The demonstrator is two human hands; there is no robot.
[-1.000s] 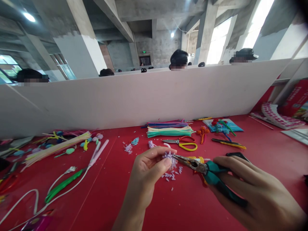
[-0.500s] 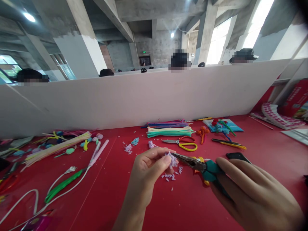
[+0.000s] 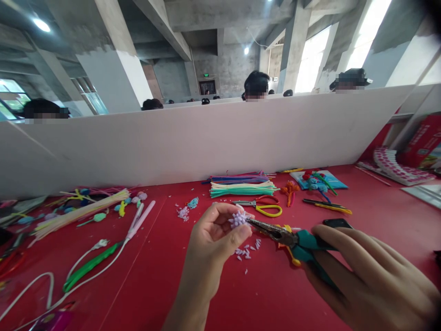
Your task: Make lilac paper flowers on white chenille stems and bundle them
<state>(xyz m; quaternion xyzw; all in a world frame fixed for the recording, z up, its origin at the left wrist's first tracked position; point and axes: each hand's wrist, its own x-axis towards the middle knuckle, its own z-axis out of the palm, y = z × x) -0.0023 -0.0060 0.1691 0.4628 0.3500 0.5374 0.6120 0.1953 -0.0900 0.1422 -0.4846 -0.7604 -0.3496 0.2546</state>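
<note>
Between the thumb and fingers of my left hand [image 3: 215, 239] is a small spiky lilac flower [image 3: 239, 219], its petals pointing outward. My right hand [image 3: 370, 271] is wrapped round the teal handles of needle-nose pliers [image 3: 284, 235]. The plier tips meet the flower's right side; whether they grip a petal I cannot make out. Several loose lilac petals [image 3: 244, 253] lie on the red table under the flower. Behind my left hand, scissors [image 3: 265, 208] with red and yellow handles lie flat. An orange and yellow piece [image 3: 292, 259] is partly hidden under the pliers.
Bundled pipe cleaners [image 3: 244, 188] lie by the white partition [image 3: 193, 142]. Left are a pink hot tool [image 3: 143, 219] with a white cord, a green strip [image 3: 91, 266] and more pipe cleaners [image 3: 82, 214]. A cutter [image 3: 327, 206] and dark phone [image 3: 337, 223] lie right. People sit beyond the partition.
My left hand has turned the flower so its spiky petals face more openly, and its thumb has shifted right. My right hand spreads slightly wider on the plier handles.
</note>
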